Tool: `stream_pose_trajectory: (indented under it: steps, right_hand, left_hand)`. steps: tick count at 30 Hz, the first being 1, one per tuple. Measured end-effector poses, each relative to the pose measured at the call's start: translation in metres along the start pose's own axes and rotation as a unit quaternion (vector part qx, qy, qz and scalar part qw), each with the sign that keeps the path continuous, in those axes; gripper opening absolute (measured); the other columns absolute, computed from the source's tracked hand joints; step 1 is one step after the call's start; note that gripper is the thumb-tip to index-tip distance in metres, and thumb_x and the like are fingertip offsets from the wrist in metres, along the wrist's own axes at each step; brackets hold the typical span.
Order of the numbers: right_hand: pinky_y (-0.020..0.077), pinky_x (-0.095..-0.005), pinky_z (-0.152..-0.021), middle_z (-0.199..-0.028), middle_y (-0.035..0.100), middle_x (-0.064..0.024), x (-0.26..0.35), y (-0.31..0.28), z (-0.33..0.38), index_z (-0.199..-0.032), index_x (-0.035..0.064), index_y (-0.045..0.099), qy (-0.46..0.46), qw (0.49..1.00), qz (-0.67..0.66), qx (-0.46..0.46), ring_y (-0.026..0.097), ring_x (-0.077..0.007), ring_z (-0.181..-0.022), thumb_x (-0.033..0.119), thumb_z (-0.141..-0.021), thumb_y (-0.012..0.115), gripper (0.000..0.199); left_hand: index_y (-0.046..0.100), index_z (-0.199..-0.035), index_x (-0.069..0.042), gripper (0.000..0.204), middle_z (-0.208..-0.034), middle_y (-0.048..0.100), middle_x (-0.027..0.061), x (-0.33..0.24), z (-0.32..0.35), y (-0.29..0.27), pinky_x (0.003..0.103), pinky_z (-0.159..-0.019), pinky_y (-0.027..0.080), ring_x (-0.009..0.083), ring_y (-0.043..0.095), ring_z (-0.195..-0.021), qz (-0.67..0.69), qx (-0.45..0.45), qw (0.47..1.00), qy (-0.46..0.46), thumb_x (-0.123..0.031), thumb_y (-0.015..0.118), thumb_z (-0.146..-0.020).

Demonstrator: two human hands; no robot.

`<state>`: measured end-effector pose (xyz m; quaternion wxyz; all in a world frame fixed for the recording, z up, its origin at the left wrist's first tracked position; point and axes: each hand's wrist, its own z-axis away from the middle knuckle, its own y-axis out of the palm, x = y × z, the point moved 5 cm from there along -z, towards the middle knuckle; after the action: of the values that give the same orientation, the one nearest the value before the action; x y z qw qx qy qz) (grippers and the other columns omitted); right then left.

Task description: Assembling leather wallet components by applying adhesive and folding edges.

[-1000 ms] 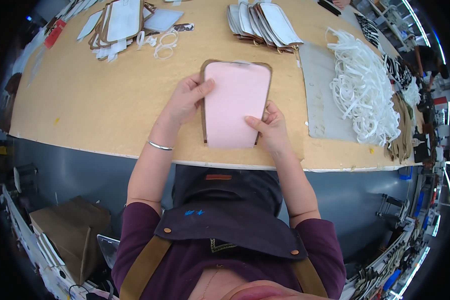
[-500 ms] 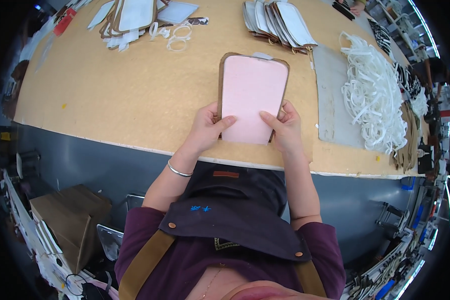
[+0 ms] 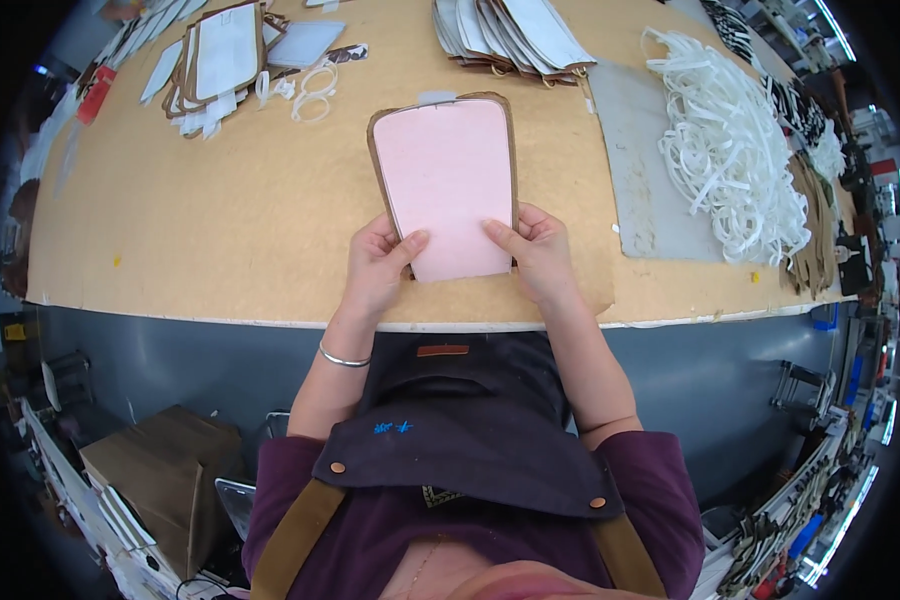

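A pink panel (image 3: 447, 180) with brown edging along its sides and top is held over the table, its wider, rounded end pointing away from me. A small translucent tab (image 3: 437, 98) sits at its far edge. My left hand (image 3: 377, 268) grips the near left corner, thumb on the pink face and fingers curled behind. On the near right side, my right hand (image 3: 538, 255) pinches the panel in the same way. The panel's underside is hidden.
The tan worktable (image 3: 220, 220) has its near edge just before my apron. Brown-edged white panels (image 3: 225, 55) lie far left by loops of white cord (image 3: 315, 95). Another stack of panels (image 3: 510, 40) stands farther back. A heap of white strips (image 3: 725, 150) lies on a grey sheet (image 3: 640, 190) at right.
The panel's far end now leans slightly left, both hands still gripping it. In the picture, the panel, hands and items on the table have shifted left as the view turned.
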<state>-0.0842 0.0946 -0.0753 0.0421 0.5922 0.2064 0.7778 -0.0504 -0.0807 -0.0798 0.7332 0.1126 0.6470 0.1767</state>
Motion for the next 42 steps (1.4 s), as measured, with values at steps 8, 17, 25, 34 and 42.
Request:
stream_pose_trajectory:
  steps: [8, 17, 25, 34, 42]
  right_hand:
    - [0.0504, -0.0221, -0.069, -0.093, 0.066, -0.0093, 0.003, 0.006, 0.0, -0.106, -0.0042, 0.059, 0.036, 0.999, -0.027, 0.021, 0.061, -0.0097, -0.079, 0.002, -0.081, 0.064, 0.027]
    - [0.0494, -0.0234, -0.076, -0.096, 0.066, -0.0102, -0.002, 0.006, 0.001, -0.109, -0.0059, 0.058, -0.005, 0.999, -0.04, -0.001, 0.062, -0.0115, -0.085, 0.002, -0.082, 0.062, 0.028]
    - [0.0492, -0.0194, -0.069, -0.091, 0.066, -0.0077, 0.016, 0.018, 0.017, -0.105, -0.0051, 0.061, -0.237, 0.932, 0.21, -0.176, 0.06, -0.0077, -0.078, -0.002, -0.08, 0.065, 0.025]
    - [0.0505, -0.0266, -0.075, -0.098, 0.064, -0.0112, 0.032, 0.006, 0.006, -0.106, -0.0033, 0.056, -0.15, 0.977, 0.148, -0.034, 0.061, -0.0131, -0.085, 0.005, -0.073, 0.073, 0.037]
    - [0.0495, -0.0303, -0.08, -0.105, 0.061, -0.0113, 0.014, -0.006, -0.003, -0.111, -0.002, 0.053, -0.028, 0.999, 0.026, 0.031, 0.06, -0.0171, -0.093, -0.001, -0.074, 0.07, 0.041]
  left_hand:
    - [0.057, -0.106, 0.001, 0.021, -0.091, 0.065, 0.0062, 0.003, 0.001, -0.007, 0.018, -0.063, 0.046, 0.0066, 0.059, -0.075, 0.037, -0.003, 0.999, 0.017, -0.001, 0.058, -0.085]
    - [0.057, -0.106, 0.002, 0.021, -0.093, 0.065, 0.0078, 0.003, 0.003, -0.009, 0.02, -0.067, 0.048, 0.0085, 0.06, -0.078, 0.048, -0.015, 0.998, 0.037, -0.001, 0.058, -0.085]
    - [0.057, -0.104, 0.002, 0.019, -0.088, 0.065, 0.0051, 0.01, 0.006, -0.008, 0.018, -0.059, 0.044, 0.0053, 0.057, -0.071, 0.009, -0.038, 0.998, 0.058, -0.002, 0.058, -0.085]
    - [0.06, -0.102, 0.002, 0.018, -0.088, 0.064, 0.0043, -0.01, 0.009, 0.015, 0.017, -0.059, 0.043, 0.0032, 0.056, -0.071, -0.032, -0.006, 0.997, 0.069, 0.0, 0.06, -0.084]
    - [0.061, -0.104, 0.003, 0.024, -0.082, 0.064, 0.0008, -0.02, 0.002, 0.025, 0.019, -0.059, 0.046, 0.0038, 0.057, -0.07, -0.054, 0.008, 0.996, 0.072, 0.0, 0.064, -0.081]
